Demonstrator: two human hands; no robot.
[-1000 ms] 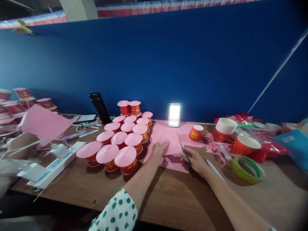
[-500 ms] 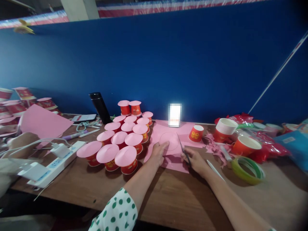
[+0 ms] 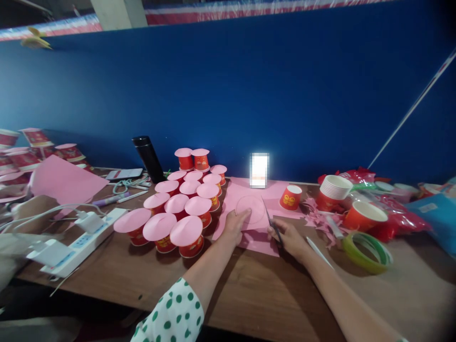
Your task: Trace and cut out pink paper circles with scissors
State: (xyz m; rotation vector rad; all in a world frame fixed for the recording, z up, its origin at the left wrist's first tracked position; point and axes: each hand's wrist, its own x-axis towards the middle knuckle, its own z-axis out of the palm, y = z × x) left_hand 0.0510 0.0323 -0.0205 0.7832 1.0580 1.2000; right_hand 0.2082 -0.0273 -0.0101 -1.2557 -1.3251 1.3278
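Note:
In the middle of the table, my left hand (image 3: 235, 227) grips a sheet of pink paper (image 3: 254, 205) with a circle drawn on it, its thumb lying on top inside the circle. The fingers under the sheet are hidden. My right hand (image 3: 288, 238) is closed on a pair of scissors (image 3: 267, 212), whose blades point away from me at the right side of the circle. More pink paper (image 3: 261, 248) lies beneath and behind. An upside-down red paper cup (image 3: 291, 198) stands just beyond my right hand.
Left of my hands stand several upturned red cups topped with pink discs (image 3: 185, 231). Farther left are a black bottle (image 3: 147, 159), a power strip (image 3: 83, 244) and another person's hand (image 3: 33, 213). Rightward lie paper scraps (image 3: 322, 221), stacked cups (image 3: 333, 194), a tape roll (image 3: 366, 254) and a pen (image 3: 318, 251).

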